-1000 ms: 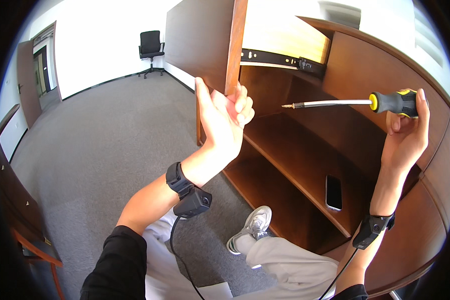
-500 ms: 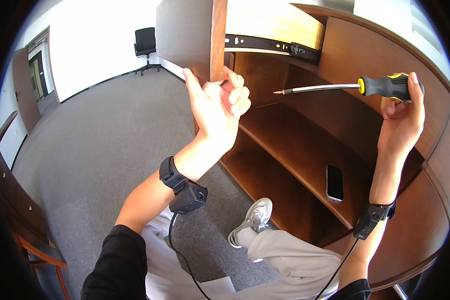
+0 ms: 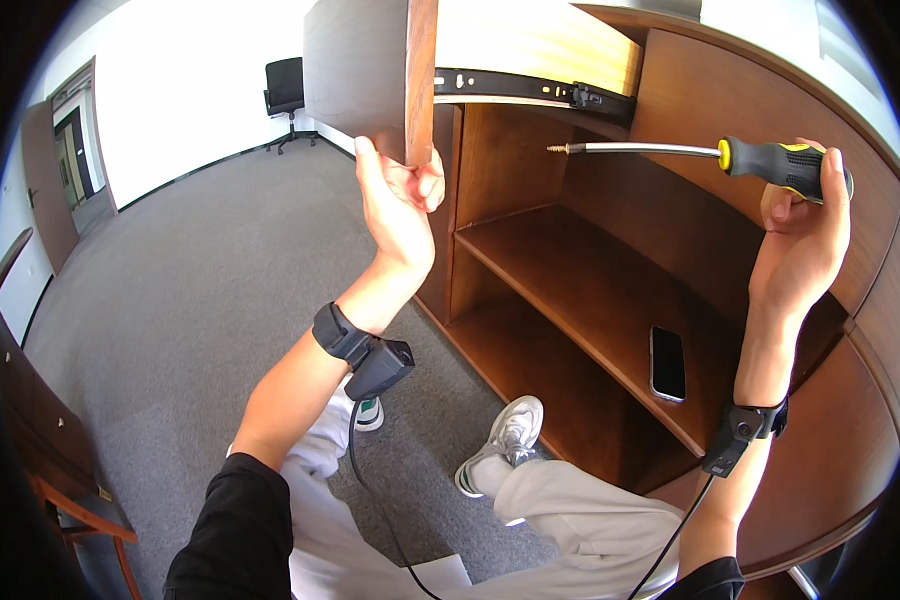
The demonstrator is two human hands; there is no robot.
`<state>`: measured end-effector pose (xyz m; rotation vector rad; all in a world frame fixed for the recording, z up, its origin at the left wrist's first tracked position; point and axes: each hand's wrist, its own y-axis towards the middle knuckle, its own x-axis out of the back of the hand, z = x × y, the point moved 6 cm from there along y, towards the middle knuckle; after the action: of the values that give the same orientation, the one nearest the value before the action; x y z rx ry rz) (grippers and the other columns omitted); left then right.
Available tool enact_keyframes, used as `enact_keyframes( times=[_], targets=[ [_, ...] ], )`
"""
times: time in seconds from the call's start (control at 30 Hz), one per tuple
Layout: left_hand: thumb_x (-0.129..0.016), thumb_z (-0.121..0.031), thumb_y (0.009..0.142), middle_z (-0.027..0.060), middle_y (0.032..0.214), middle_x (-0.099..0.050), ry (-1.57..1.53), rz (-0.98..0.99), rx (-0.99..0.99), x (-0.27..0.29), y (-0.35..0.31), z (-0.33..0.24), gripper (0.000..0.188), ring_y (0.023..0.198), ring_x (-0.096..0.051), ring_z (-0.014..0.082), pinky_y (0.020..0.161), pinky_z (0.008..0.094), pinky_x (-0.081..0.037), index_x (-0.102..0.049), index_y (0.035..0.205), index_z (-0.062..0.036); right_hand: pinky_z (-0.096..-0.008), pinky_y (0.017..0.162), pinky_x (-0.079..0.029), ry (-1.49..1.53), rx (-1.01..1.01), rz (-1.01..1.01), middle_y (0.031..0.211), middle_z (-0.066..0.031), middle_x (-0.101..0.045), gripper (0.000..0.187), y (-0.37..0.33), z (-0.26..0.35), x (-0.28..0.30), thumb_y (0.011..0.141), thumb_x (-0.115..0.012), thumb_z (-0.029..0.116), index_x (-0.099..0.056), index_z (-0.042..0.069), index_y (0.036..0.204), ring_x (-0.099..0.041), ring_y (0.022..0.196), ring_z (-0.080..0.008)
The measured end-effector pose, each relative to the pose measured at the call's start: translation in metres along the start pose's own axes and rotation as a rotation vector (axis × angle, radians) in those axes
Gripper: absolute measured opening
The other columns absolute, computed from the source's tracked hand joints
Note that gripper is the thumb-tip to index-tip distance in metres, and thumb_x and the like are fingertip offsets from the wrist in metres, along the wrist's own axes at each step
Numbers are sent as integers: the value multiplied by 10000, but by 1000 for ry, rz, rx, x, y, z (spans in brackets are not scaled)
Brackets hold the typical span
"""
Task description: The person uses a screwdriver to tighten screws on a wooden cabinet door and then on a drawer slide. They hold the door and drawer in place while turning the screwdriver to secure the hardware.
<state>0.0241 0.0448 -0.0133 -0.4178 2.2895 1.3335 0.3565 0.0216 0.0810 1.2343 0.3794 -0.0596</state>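
Note:
My left hand (image 3: 402,205) is closed around the lower edge of an open drawer's front panel (image 3: 420,85), its thumb on the outer face and its fingers curled behind. A black metal slide (image 3: 510,86) runs along the side of the pale wooden drawer box (image 3: 540,45). In my right hand (image 3: 802,235) is a screwdriver (image 3: 780,165) with a black and yellow handle, gripped between thumb and fingers. Its long shaft points left, nearly level, below the slide. A small brass-coloured piece, apparently a screw, sits at its tip, apart from the drawer.
Below the drawer are the brown cabinet's open shelves (image 3: 580,250), with a phone (image 3: 667,364) lying on the upper one. A black office chair (image 3: 285,100) stands by the far wall. Cables run from the black devices on both my wrists. My shoe (image 3: 510,435) is near the cabinet base.
My left hand has shifted left and its fingers have curled in closer to the panel's edge. The screwdriver's tip has risen, bringing the shaft nearer level. The view has shifted slightly.

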Motion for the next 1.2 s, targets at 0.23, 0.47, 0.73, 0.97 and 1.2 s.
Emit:
enact_keyframes(
  times=[0.23, 0.47, 0.73, 0.97, 1.2],
  targets=[
    [-204, -589, 1003, -12, 595, -316, -124, 95, 61, 10, 10, 8, 617, 485, -275, 91, 466, 246, -240, -429, 738, -79, -254, 534, -278, -69, 113, 17, 632, -23, -499, 378, -2, 3, 0, 1031, -414, 303, -590, -31, 1048, -392, 569, -94],
    [-282, -516, 1014, 27, 721, -481, -288, -79, 256, 61, 50, 16, 490, 537, -347, 111, 480, 250, -281, -525, 1000, -90, -254, 535, -368, -98, 256, 27, 709, -91, -578, 339, -9, 10, -6, 1009, -475, 275, -574, -41, 1084, -479, 570, -124],
    [-449, -444, 998, 43, 914, -512, -221, -117, 259, 70, 66, -2, 400, 703, -415, 120, 616, 259, -357, -479, 1079, -54, -279, 580, -435, -53, 396, 59, 837, -154, -617, 384, -15, 16, -14, 1016, -461, 297, -539, -61, 1131, -527, 628, -167],
    [-470, -327, 1017, 27, 948, -567, -314, 69, 347, 57, 64, -11, 275, 732, -487, 94, 543, 208, -387, -502, 1088, -64, -297, 606, -462, -140, 453, 106, 869, -174, -609, 442, -25, 21, -24, 1013, -467, 335, -505, -72, 1179, -552, 660, -192],
    [-456, -320, 1026, 13, 920, -565, -331, 91, 370, 57, 64, -12, 260, 693, -463, 66, 530, 191, -368, -514, 1071, -71, -290, 657, -514, -240, 474, 60, 967, -156, -623, 483, -32, 16, -31, 978, -550, 387, -500, -39, 1200, -612, 750, -181]
  ],
)
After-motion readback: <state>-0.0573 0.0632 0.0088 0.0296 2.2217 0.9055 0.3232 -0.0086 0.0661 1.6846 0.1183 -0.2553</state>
